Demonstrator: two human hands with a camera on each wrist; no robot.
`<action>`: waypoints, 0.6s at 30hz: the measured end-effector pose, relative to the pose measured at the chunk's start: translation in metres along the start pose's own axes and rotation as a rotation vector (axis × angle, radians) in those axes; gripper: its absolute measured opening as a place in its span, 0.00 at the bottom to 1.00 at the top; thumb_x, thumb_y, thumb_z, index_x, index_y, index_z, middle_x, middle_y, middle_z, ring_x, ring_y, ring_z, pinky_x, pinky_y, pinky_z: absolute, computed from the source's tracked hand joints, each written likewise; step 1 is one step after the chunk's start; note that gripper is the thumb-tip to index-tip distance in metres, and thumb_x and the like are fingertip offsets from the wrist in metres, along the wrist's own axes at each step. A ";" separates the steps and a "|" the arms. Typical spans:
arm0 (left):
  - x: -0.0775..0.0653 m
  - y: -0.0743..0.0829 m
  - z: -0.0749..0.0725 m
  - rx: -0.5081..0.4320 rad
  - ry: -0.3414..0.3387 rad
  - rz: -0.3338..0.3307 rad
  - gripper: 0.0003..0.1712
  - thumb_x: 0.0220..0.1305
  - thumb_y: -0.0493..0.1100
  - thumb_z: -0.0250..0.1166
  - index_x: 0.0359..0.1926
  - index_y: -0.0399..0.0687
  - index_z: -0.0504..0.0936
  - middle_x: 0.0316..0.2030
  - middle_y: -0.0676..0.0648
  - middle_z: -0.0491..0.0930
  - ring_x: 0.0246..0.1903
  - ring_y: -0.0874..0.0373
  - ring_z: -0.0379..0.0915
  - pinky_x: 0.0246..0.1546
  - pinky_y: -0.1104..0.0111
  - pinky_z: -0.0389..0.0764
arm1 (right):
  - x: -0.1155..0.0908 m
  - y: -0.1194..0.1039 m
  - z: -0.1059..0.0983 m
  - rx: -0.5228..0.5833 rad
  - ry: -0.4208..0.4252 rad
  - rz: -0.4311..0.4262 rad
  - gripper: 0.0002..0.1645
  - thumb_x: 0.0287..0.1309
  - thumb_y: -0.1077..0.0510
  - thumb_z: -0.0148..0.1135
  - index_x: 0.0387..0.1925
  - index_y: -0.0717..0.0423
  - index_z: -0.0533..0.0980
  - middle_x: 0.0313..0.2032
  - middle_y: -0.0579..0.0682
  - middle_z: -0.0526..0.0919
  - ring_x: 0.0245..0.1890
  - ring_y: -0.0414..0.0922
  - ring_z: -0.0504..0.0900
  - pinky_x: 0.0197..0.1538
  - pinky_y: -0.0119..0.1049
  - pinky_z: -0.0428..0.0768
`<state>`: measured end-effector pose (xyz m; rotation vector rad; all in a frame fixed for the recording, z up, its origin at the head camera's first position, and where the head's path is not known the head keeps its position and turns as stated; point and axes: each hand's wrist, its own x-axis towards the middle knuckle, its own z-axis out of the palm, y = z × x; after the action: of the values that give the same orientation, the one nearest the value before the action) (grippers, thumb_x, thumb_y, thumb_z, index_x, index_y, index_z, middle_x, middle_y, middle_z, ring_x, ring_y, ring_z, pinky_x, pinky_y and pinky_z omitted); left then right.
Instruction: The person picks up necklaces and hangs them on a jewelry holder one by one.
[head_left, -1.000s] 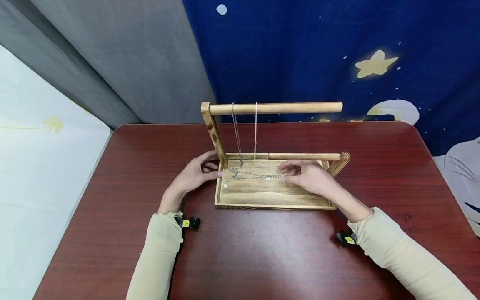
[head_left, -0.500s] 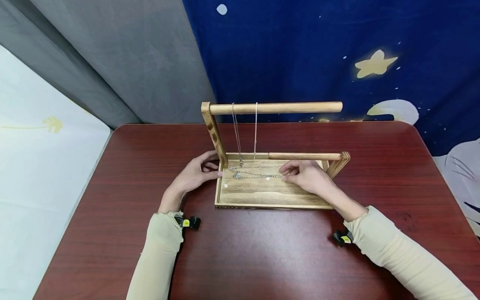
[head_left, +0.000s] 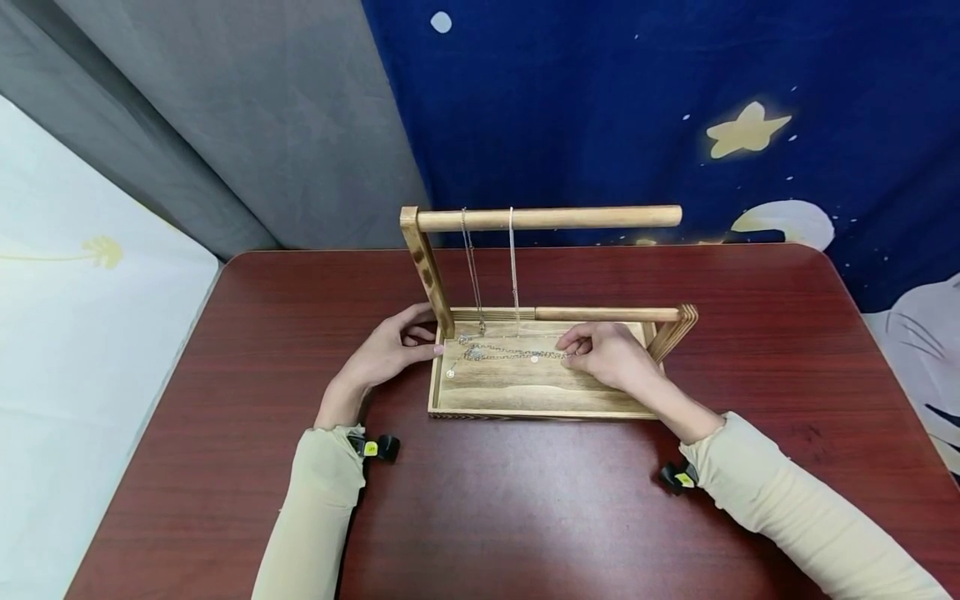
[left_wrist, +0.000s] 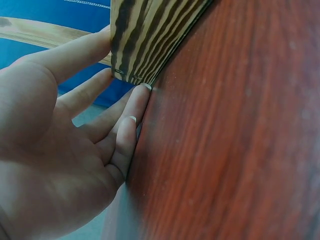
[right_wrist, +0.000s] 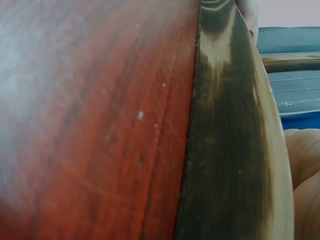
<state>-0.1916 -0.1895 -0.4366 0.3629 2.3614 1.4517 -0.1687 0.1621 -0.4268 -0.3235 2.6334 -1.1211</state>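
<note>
We see a silvery chain (head_left: 528, 354) lying in a doubled line across the floor of the wooden tray (head_left: 525, 400), bunched at its left end. A thinner strand (head_left: 517, 337) lies just behind it, and two small round pendants, one (head_left: 450, 374) near the tray's left wall and the other (head_left: 535, 359) beside the chain, rest on the wood. At the chain's right end we find the right hand (head_left: 611, 354), fingers bent and thumb brought toward them (we cannot tell whether they pinch the links or only touch them). The left hand (head_left: 386, 343) is at the tray's left end, thumb extended against the wall, the other fingers loosely bent; we see in the left wrist view that it touches the striped wood.

Above the tray we see an upright post (head_left: 425, 267) carrying an upper bar (head_left: 592, 218), from which two necklaces hang side by side, a looped one (head_left: 472, 267) and a pale one (head_left: 513, 258). A lower bar (head_left: 607, 314) runs along the back. All this stands on a reddish table (head_left: 525, 500); behind it we see a grey curtain (head_left: 225, 108) and a blue one (head_left: 585, 100) with a yellow star (head_left: 748, 131).
</note>
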 end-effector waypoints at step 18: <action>0.001 -0.002 0.000 0.005 0.007 0.004 0.40 0.62 0.37 0.71 0.72 0.46 0.65 0.65 0.44 0.71 0.53 0.48 0.74 0.46 0.68 0.77 | 0.004 -0.001 0.004 -0.057 0.005 0.037 0.03 0.52 0.56 0.73 0.29 0.48 0.85 0.26 0.42 0.81 0.29 0.39 0.77 0.36 0.35 0.74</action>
<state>-0.1927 -0.1893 -0.4385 0.3647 2.3716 1.4519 -0.1710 0.1576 -0.4297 -0.2822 2.6682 -1.0380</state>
